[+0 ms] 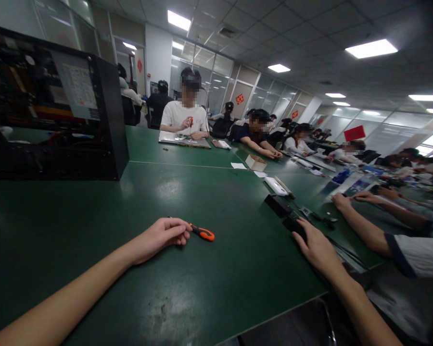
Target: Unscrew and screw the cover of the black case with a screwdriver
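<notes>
Two bare forearms reach out over one broad green table [94, 216], its top smooth, dull and scuffed pale near the front edge. The left hand [159, 238] lies knuckles up, fingers curled loosely round the near end of one screwdriver [201, 233]. The tool rests flat on the table; its orange-and-black handle sticks out to the right of the fingertips, and whatever shaft it has is hidden under the hand. How firm the grip is cannot be told. The right hand [315, 247] lies flat near the table's right edge, fingers stretched and slightly spread, their tips touching one small black device [292, 225]; it grasps nothing. The device is dark and blurred, its shape hard to read.

Just beyond it sits one black rectangular block [277, 205], with a few small dark parts scattered to its right. A neighbour's two arms [364, 230] come in from the right, sleeve cut off by the frame.

Further back lie one flat white box [276, 186], two scraps of white paper and one open cardboard box [255, 163]. At the left stands one large black case [57, 110], open-sided, its insides dark and indistinct, its left part cut off.

At the far end a person in a white shirt [185, 115] sits over one flat grey panel [184, 139]. More seated people line the right side, too small and blurred to count.
</notes>
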`<state>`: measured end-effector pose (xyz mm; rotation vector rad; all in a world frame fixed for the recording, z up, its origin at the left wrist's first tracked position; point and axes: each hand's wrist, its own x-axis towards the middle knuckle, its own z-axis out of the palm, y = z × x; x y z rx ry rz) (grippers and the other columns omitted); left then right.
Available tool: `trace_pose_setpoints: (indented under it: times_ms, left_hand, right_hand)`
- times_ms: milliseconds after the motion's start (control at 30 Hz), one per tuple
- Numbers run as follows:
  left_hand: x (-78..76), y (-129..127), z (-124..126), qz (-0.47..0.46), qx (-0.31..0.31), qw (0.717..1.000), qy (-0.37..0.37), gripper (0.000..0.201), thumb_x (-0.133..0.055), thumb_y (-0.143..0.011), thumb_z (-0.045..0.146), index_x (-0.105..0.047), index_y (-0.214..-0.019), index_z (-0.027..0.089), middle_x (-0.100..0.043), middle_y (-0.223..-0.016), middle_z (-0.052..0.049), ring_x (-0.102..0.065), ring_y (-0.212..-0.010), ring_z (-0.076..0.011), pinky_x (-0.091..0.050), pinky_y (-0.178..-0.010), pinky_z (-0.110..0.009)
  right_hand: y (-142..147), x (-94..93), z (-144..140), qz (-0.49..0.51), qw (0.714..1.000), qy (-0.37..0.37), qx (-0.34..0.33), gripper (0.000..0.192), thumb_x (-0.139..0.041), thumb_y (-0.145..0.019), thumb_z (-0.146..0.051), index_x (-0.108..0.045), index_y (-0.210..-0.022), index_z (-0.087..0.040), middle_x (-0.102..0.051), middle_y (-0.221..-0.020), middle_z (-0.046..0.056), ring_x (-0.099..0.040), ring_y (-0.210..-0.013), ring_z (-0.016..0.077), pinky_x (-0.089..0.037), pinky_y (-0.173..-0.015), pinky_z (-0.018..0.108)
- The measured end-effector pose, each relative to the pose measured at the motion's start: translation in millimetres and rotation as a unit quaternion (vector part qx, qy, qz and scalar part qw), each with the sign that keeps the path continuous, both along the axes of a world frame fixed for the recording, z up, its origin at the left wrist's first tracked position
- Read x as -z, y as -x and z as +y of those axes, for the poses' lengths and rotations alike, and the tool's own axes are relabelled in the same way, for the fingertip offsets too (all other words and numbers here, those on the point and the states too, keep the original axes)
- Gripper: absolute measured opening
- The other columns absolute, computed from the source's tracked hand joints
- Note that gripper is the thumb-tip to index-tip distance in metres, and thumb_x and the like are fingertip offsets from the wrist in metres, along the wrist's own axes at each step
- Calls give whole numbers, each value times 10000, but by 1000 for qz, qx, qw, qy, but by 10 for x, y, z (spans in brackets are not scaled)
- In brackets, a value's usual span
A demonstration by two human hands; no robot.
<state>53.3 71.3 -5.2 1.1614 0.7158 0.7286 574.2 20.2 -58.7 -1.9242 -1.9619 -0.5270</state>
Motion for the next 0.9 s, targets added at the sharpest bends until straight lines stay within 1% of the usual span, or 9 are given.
trace_pose_setpoints:
  times_ms: [167,300,367,500,600,667,733,833,900]
  left_hand:
    - [18,14,10,-4,11,1000,-4,363,-785,-816,441,-745,-977,119,-695,-855,-53,-615,-754,-143,-488,-734,-267]
    - [73,16,17,-22,8,1000,2,362,-781,-822,431,-739,-988,112,-695,-853,-53,-615,-749,-136,-490,-735,-262]
    - [97,15,16,-26,1,1000,5,358,-783,-821,424,-739,-984,109,-691,-842,-52,-612,-735,-133,-489,-730,-261]
    - [109,3,11,-34,-26,999,-4,335,-788,-805,404,-735,-953,108,-675,-812,-42,-603,-708,-129,-484,-712,-263]
    - [88,4,22,-18,-67,997,-42,302,-756,-810,396,-726,-924,118,-659,-774,-30,-593,-676,-135,-473,-675,-268]
    - [72,22,42,22,-110,989,-97,276,-700,-842,394,-722,-918,130,-644,-741,-21,-594,-671,-149,-476,-673,-281]
    - [63,56,69,79,-170,967,-171,262,-639,-878,388,-720,-932,145,-656,-765,-32,-624,-734,-184,-495,-725,-313]
    - [71,118,106,167,-251,905,-299,257,-603,-904,360,-708,-1050,176,-701,-1025,-86,-653,-979,-255,-509,-871,-384]
    - [90,150,124,213,-260,865,-374,341,-636,-892,346,-661,-1199,201,-647,-1259,-110,-598,-1177,-291,-477,-1001,-435]
  right_hand:
    - [84,-30,-6,3,998,-24,49,491,-355,-998,-500,-567,-1239,-128,-612,-1344,181,-624,-1181,317,-491,-1025,478]
    - [191,-268,167,-37,996,-39,78,486,-373,-981,-525,-574,-1179,-129,-600,-1338,203,-618,-1158,347,-481,-998,482]
    - [265,-465,372,-24,995,11,98,512,-394,-977,-531,-547,-1211,-102,-602,-1310,228,-619,-1151,340,-495,-966,441]
    - [515,-773,858,7,965,198,173,430,-507,-956,-452,-547,-1174,-84,-656,-1157,242,-672,-1023,332,-515,-831,404]
    - [856,-796,1080,11,959,221,176,327,-542,-930,-264,-525,-1172,-45,-671,-1042,270,-694,-931,349,-502,-772,415]
    - [1181,-745,1123,9,968,210,137,300,-493,-943,-207,-499,-1190,-36,-657,-1050,281,-685,-944,354,-495,-779,425]
    - [1564,-682,1104,8,978,202,53,269,-459,-971,-212,-494,-1200,-74,-643,-1115,250,-663,-1011,321,-492,-835,405]
    - [2176,-612,1031,15,973,201,-113,249,-473,-999,-244,-494,-1238,-173,-618,-1242,146,-613,-1124,217,-468,-950,312]
    - [2557,-601,980,38,949,193,-248,236,-513,-985,-220,-515,-1219,-192,-621,-1247,114,-607,-1113,196,-474,-964,312]
